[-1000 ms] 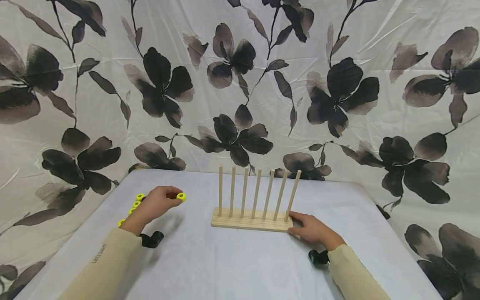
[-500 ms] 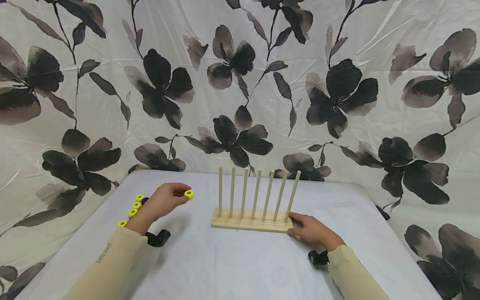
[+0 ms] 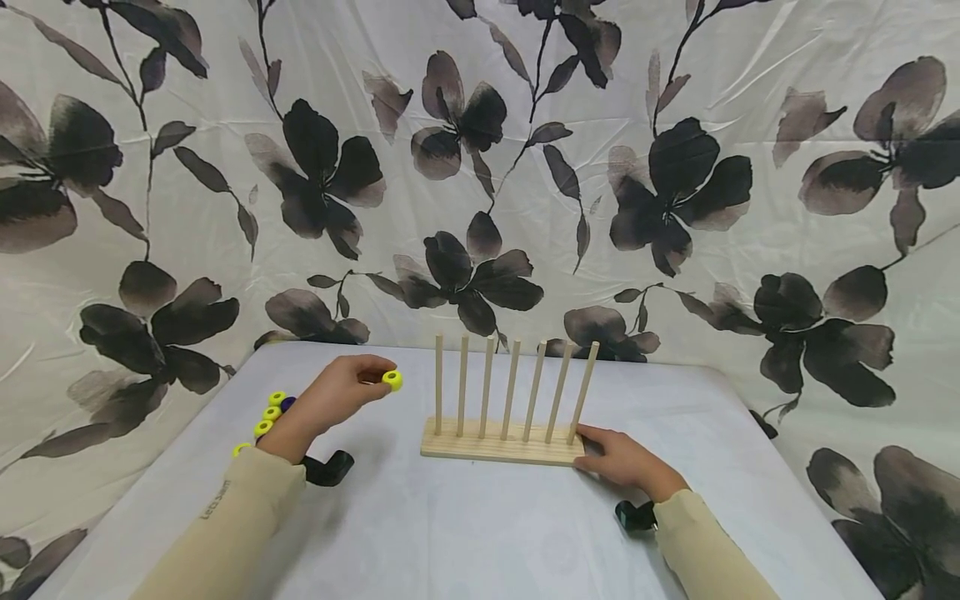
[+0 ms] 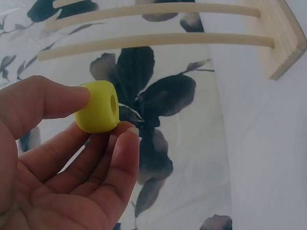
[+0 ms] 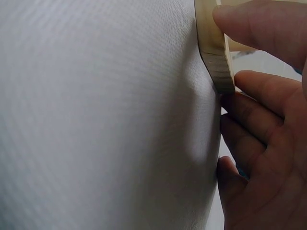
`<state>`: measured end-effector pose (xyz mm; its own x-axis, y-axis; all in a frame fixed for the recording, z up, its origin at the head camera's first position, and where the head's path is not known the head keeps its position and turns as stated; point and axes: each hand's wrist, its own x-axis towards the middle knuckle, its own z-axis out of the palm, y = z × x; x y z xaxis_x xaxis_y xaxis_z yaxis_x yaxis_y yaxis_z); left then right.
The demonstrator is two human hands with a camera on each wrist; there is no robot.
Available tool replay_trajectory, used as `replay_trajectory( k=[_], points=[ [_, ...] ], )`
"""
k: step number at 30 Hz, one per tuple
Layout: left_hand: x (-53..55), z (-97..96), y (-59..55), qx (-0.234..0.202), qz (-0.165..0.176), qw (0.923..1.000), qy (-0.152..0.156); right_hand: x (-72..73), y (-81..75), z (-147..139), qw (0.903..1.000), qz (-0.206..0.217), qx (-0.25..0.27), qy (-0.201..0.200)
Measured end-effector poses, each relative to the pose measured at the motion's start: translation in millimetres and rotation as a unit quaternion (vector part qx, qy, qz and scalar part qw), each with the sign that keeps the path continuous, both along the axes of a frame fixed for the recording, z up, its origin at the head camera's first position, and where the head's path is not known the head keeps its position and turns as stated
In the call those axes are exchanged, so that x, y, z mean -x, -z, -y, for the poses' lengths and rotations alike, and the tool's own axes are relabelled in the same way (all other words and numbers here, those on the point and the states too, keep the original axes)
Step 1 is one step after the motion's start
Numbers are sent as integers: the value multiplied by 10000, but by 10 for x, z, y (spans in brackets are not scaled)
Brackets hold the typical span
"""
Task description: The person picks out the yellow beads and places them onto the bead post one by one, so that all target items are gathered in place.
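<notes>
Between thumb and fingers, my left hand (image 3: 341, 398) pinches a yellow bead (image 4: 97, 107), its hole facing sideways in the left wrist view. The hand is raised over the table, left of a wooden peg rack (image 3: 501, 450). Several upright dowels (image 3: 512, 392) stand in a row along the rack's base, with no beads on them. At the base's right end, my right hand (image 3: 626, 460) grips the corner, thumb on the near side and index finger on the far side. The right wrist view shows the end of the wooden base (image 5: 218, 62) between them.
Several yellow beads (image 3: 272, 412) and a dark blue bead (image 3: 288, 403) lie on the left of the white-covered table (image 3: 450, 533), partly hidden by my left wrist. A flower-printed cloth (image 3: 480, 167) hangs behind the table's far edge.
My left hand has moved right and slightly upward with the yellow bead, toward the rack. The dark blue bead shows more from behind the wrist. My right hand and the rack have stayed put.
</notes>
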<state>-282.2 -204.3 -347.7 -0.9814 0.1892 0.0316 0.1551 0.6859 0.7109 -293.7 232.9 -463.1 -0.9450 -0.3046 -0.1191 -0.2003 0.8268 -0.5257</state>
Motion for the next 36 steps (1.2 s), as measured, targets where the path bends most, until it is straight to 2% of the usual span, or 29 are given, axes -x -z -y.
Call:
replay_trajectory(
  k=[18,26,36],
  points=[
    [-37,-231,-177,-55,-330,9989,316,1,-36,38,10000,26,19,60],
    [-75,-334,-268,-176,-198,9989,379,9,-18,22,10000,38,14,59],
    [-93,-539,-348,-405,-232,9964,705,-27,-25,24,9998,141,99,137]
  ],
)
